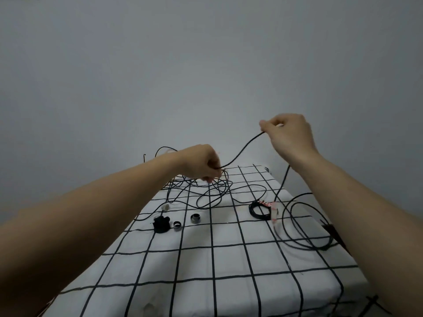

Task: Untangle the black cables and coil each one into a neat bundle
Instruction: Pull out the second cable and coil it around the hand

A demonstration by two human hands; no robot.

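Head view: both hands, left (202, 163) low, right (287, 131) raised, pinch one black cable (240, 151).

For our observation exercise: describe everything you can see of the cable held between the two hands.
The cable is thin, black and smooth, seemingly plastic-coated. It hangs in the air in a slack curve. It rises from the left hand, which pinches it low over the tangle, to the right hand, which pinches it higher. Past the right hand a strand drops to the cloth; it looks like the same cable.
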